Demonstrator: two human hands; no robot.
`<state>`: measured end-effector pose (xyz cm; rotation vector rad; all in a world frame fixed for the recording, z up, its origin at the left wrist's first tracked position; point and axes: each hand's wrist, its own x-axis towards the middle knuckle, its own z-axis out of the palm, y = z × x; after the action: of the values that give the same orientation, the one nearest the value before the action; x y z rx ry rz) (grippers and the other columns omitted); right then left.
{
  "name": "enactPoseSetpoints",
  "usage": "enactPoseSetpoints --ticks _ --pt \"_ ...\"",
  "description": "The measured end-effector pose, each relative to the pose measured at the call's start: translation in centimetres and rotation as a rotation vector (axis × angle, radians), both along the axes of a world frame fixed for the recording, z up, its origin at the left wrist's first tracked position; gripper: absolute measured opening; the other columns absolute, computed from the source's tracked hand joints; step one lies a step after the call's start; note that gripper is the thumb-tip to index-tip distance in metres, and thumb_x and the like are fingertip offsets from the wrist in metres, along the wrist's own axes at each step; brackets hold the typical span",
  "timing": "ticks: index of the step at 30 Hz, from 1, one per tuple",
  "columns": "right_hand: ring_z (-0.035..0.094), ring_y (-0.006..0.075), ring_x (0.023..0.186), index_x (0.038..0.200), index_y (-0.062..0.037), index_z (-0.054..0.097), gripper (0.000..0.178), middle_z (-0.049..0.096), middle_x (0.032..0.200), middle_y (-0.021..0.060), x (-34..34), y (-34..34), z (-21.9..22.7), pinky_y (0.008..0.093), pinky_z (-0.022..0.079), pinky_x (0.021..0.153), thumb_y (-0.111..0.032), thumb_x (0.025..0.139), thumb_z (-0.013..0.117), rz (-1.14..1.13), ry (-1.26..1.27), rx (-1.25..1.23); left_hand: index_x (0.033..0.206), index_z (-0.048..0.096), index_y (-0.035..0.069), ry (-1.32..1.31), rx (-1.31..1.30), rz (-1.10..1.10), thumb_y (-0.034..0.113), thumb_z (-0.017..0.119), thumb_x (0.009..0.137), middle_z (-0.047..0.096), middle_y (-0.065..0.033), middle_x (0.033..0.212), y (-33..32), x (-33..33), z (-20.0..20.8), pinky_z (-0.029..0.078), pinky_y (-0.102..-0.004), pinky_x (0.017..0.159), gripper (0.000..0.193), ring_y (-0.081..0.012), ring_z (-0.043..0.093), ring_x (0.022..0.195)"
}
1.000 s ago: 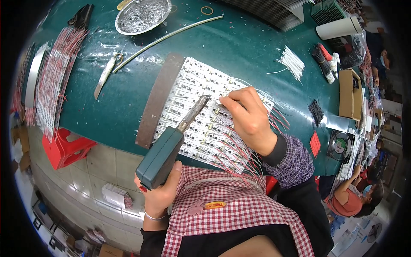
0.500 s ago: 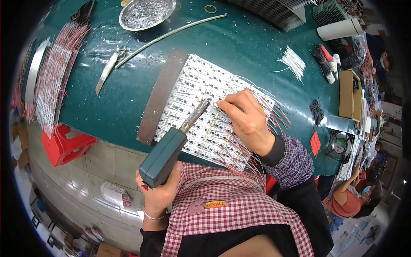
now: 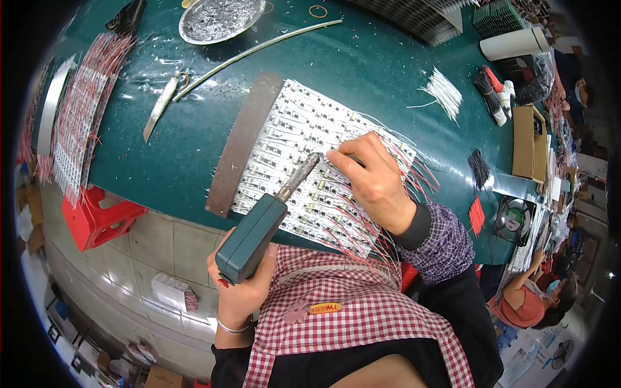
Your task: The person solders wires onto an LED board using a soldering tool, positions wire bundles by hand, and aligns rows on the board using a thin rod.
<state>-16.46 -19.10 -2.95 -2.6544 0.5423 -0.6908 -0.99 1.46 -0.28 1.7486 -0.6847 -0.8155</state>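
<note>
My left hand (image 3: 242, 281) is closed round the grip of a dark green soldering gun (image 3: 252, 236). The gun's metal tip points up and right, over a panel of small white circuit boards (image 3: 294, 123) on the table. Close beside that tip, my right hand (image 3: 375, 178) pinches with thumb and forefinger over the panel; what sits in the pinch is too small to make out. Red, black and white wires (image 3: 349, 233) trail from the panel's right side and lower edge. A brown metal strip (image 3: 240, 155) lies along the left edge of the panel.
On the green table (image 3: 187, 136) are a knife-like blade (image 3: 158, 108), a pale bent tube (image 3: 252, 53), a foil-like bowl (image 3: 220, 19) and white wires (image 3: 442, 94). Wired panels (image 3: 81, 123) lie at left. A red stool (image 3: 100, 220) stands below; a co-worker (image 3: 527, 301) sits at right.
The soldering gun and my left hand have shifted slightly right, with the tip still beside my right fingertips. My right hand has hardly moved.
</note>
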Motion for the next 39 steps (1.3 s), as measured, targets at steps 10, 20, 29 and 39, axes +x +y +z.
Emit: enactPoseSetpoints --ticks 10,20,29,39 --pt "0.057 0.0247 0.086 0.098 0.0013 0.063 0.032 0.059 0.094 0.0093 0.0 0.1 0.1 0.0338 0.051 0.067 0.004 0.067 0.062 0.005 0.033 -0.017 0.089 0.069 -0.005 -0.008 0.005 0.074 0.001 0.074 0.077 0.070 -0.0100 0.078 0.4 -0.6 0.3 0.051 -0.0274 0.057 0.014 -0.0143 0.066 0.063" --pt "0.057 0.0261 0.082 0.099 0.0022 0.064 0.037 0.059 0.092 0.0102 -0.4 0.9 0.7 0.0357 0.050 0.067 0.009 0.063 0.062 -0.024 -0.109 -0.019 0.091 0.070 -0.005 -0.080 0.006 0.092 0.003 0.075 0.076 0.072 -0.0107 0.080 0.9 -0.3 0.1 0.052 -0.0272 0.059 0.018 -0.0154 0.068 0.066" --pt "0.057 0.0258 0.081 0.100 0.0024 0.064 0.039 0.060 0.091 0.0105 -0.2 1.3 -0.2 0.0342 0.050 0.066 0.012 0.062 0.062 0.033 -0.063 0.050 0.089 0.070 -0.004 -0.022 -0.003 0.100 0.002 0.075 0.075 0.072 -0.0098 0.080 1.4 -0.4 0.0 0.051 -0.0265 0.058 0.016 -0.0155 0.068 0.065" --pt "0.057 0.0251 0.083 0.100 0.0027 0.064 0.035 0.059 0.092 0.0103 -0.2 1.4 -0.2 0.0336 0.050 0.067 0.008 0.065 0.062 0.033 -0.019 0.028 0.086 0.069 -0.004 -0.068 -0.031 0.047 -0.001 0.073 0.074 0.068 -0.0072 0.076 1.7 -0.3 -0.6 0.050 -0.0264 0.057 0.013 -0.0121 0.064 0.062"
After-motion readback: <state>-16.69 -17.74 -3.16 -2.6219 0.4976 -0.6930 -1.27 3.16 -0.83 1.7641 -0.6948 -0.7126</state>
